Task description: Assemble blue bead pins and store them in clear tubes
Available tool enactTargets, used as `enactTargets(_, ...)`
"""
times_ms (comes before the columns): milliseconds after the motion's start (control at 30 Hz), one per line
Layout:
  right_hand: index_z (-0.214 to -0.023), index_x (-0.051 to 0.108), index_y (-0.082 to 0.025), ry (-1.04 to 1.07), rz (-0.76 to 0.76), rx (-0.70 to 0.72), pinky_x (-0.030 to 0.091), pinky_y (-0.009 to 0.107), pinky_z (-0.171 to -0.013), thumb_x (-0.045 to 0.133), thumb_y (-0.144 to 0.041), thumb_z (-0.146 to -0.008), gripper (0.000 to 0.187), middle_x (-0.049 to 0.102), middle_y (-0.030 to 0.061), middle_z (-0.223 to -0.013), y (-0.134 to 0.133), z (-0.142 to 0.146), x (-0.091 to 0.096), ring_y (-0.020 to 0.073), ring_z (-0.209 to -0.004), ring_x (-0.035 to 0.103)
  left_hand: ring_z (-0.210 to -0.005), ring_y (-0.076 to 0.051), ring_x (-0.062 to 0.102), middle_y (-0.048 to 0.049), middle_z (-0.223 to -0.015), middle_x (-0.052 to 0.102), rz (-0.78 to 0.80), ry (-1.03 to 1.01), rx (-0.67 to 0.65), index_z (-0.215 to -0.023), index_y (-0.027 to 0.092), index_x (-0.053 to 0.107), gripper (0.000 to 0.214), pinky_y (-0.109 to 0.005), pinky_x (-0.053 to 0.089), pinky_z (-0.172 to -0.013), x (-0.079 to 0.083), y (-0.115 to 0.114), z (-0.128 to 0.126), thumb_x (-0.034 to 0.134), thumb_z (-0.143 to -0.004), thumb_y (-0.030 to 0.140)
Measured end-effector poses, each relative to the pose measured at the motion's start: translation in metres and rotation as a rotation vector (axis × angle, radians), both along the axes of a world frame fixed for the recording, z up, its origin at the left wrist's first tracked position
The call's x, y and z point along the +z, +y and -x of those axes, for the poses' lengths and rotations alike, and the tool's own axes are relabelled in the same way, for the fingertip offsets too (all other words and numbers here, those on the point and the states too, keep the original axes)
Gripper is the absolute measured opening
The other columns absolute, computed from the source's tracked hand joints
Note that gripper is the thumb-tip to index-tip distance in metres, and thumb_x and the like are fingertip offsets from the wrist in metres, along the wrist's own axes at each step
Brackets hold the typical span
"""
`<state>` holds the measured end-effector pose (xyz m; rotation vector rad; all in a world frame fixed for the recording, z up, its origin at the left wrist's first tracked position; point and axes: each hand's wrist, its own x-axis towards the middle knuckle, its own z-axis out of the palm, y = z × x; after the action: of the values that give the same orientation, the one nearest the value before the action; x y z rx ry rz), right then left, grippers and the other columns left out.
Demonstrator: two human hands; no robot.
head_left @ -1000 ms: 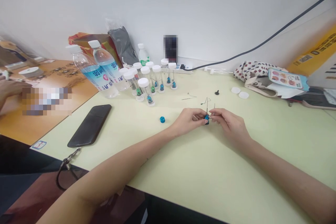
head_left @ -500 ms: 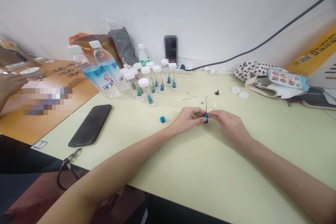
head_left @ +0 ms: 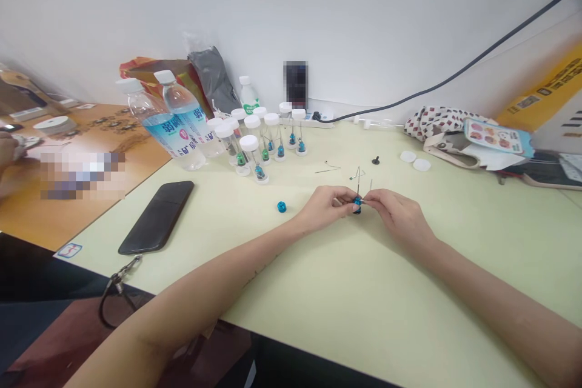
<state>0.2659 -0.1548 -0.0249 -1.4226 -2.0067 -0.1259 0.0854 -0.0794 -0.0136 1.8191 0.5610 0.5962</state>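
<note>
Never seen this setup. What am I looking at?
No machine here: one camera worn on a person's head looks down at their own two bare hands at a pale green desk. The left hand and right hand pinch a small blue part with a thin wire standing up from it. Nearby lie a loose blue part and a phone. Beyond stand capped clear vials holding similar parts. At far left, a co-worker's hand shows.
</note>
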Motion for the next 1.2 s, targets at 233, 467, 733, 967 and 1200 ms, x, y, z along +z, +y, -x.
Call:
enactTargets(233,-0.085,0.059,-0.019,-0.005,-0.096,0.032,0.043,0.027,-0.062,0.045,-0.019,-0.091,0.015,0.064,0.0041,-0.073,0.0,-0.001,0.003,0.016,-0.068,0.058,-0.076,-0.013,0.056,-0.0078,-0.09,0.064,0.003,-0.006,0.003,-0.097,0.013,0.065,0.027,-0.023,0.046,-0.062,-0.001,-0.001,-0.001,0.058,-0.077,0.029)
enactTargets(467,-0.083,0.063,-0.022,0.067,-0.091,0.009,0.045,0.031,-0.065,0.046,-0.02,-0.089,0.018,0.061,0.0062,-0.087,-0.001,0.0,0.004,0.0183,-0.076,0.057,-0.073,-0.012,0.056,-0.0053,-0.084,0.065,-0.112,0.043,0.04,-0.093,0.014,0.066,0.023,-0.023,0.046,-0.064,0.003,-0.004,0.0,0.056,-0.078,0.028)
enactTargets(733,-0.081,0.058,-0.021,0.166,-0.006,0.038,0.043,0.031,-0.065,0.044,-0.019,-0.089,0.016,0.06,0.0038,-0.073,-0.003,0.005,0.008,0.0178,-0.069,0.056,-0.069,-0.01,0.054,-0.003,-0.08,0.064,-0.179,0.049,0.073,-0.088,0.015,0.066,0.02,-0.021,0.044,-0.061,0.006,-0.008,0.001,0.056,-0.078,0.028)
enactTargets(967,-0.083,0.055,-0.022,0.194,0.061,0.043,0.041,0.028,-0.061,0.043,-0.02,-0.09,0.014,0.061,0.0022,-0.073,-0.006,0.008,0.007,0.0158,-0.065,0.056,-0.071,-0.011,0.054,-0.0033,-0.081,0.064,-0.2,0.074,0.059,-0.09,0.016,0.066,0.019,-0.021,0.044,-0.062,0.006,-0.007,0.001,0.055,-0.079,0.027)
enactTargets(1200,-0.086,0.049,-0.023,0.309,0.193,0.02,0.041,0.026,-0.058,0.043,-0.026,-0.089,0.008,0.06,0.0011,-0.077,-0.007,0.011,0.01,0.0145,-0.063,0.054,-0.071,-0.011,0.054,-0.0031,-0.083,0.065,-0.231,0.078,0.055,-0.091,0.016,0.065,0.019,-0.021,0.044,-0.062,0.007,-0.007,0.002,0.054,-0.079,0.027)
